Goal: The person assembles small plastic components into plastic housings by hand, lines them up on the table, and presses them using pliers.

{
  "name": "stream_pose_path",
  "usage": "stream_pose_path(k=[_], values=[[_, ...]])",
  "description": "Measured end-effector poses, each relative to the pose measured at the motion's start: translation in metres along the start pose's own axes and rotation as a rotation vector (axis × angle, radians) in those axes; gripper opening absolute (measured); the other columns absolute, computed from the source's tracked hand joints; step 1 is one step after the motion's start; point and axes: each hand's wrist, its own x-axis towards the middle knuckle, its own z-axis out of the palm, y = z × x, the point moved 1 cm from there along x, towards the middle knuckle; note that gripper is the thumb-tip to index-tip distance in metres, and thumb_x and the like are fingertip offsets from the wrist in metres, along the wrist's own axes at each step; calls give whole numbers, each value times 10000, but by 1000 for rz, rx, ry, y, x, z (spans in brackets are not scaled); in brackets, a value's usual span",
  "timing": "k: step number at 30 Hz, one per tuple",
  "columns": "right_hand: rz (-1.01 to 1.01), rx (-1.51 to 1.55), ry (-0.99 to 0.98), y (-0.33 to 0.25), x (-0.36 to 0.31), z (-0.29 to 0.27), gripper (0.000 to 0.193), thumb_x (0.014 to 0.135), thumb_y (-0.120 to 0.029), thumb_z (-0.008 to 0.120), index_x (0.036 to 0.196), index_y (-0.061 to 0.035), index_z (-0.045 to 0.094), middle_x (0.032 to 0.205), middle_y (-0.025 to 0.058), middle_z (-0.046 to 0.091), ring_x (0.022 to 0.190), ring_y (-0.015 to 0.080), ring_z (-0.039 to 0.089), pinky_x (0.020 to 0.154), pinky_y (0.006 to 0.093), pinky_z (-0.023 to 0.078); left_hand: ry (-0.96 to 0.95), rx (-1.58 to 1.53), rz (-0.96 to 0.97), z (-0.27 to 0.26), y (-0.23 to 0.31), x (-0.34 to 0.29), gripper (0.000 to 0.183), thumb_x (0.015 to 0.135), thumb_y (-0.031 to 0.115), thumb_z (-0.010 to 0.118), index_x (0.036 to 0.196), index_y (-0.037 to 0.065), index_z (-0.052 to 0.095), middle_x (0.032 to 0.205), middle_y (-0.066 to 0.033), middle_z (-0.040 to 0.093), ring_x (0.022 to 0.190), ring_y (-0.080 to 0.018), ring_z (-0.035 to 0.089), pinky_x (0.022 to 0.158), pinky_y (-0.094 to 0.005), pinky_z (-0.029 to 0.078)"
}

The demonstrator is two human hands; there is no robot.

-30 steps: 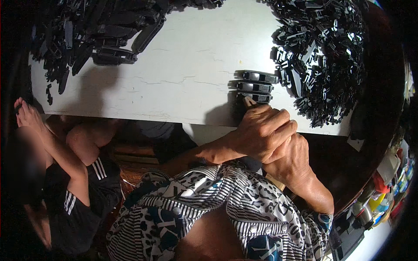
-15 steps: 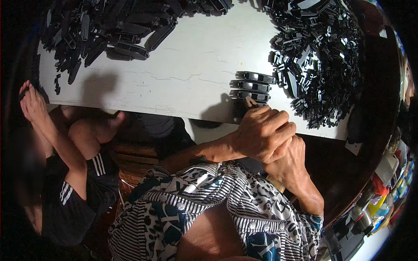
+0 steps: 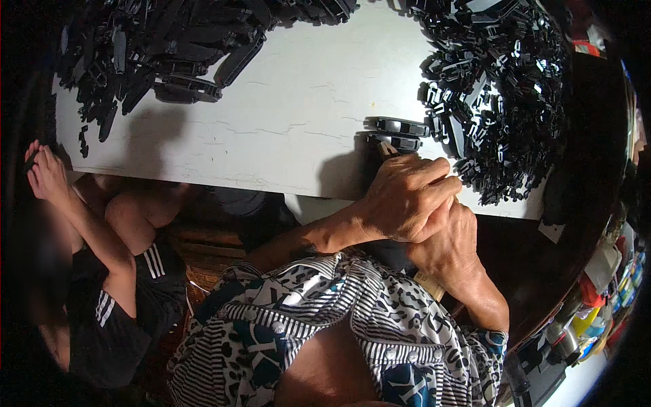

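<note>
My left hand (image 3: 407, 197) and my right hand (image 3: 444, 241) are pressed together at the table's front edge. The left lies over the right, with fingers curled. Both look closed, and whatever lies between them is hidden. One left fingertip points out toward two slim black plastic pieces (image 3: 400, 127), glossy and elongated, lying side by side on the white table (image 3: 285, 88) just beyond the hand. The nearer piece almost touches that fingertip.
Small black plastic parts (image 3: 502, 102) are heaped right of my hands. Longer black casings (image 3: 203, 34) form a pile at the back left. At the left edge, another person's hands (image 3: 47, 173) hold a small black piece. Assorted colourful items (image 3: 597, 298) stand at far right.
Three black pieces showed in the row before; two show now. My hands have shifted slightly up toward the row, so I cannot tell whether the third is covered or taken.
</note>
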Motion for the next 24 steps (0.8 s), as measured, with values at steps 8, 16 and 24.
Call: stream_pose_path(k=[8, 16, 24], values=[[-83, -35, -28, 4, 1, -10, 220, 614, -124, 652, 759, 27, 586, 693, 189, 567, 623, 320, 621, 494, 375, 532, 9, 34, 16, 2, 2, 9, 178, 689, 101, 561, 850, 46, 615, 724, -54, 545, 557, -224, 555, 530, -334, 452], [-67, -29, -40, 10, 4, -9, 208, 604, -101, 650, 769, 10, 591, 681, 182, 579, 630, 326, 624, 534, 381, 537, -46, 12, -15, 3, -2, 15, 175, 672, 92, 526, 827, 51, 596, 718, -75, 562, 561, -272, 568, 536, -356, 464], [-69, -62, -20, 9, 9, -8, 190, 642, -54, 613, 808, 28, 571, 636, 175, 595, 598, 327, 637, 544, 387, 539, -16, -43, -4, 4, -11, 15, 200, 682, 80, 482, 839, 45, 600, 753, -99, 612, 596, -293, 603, 554, -376, 484]])
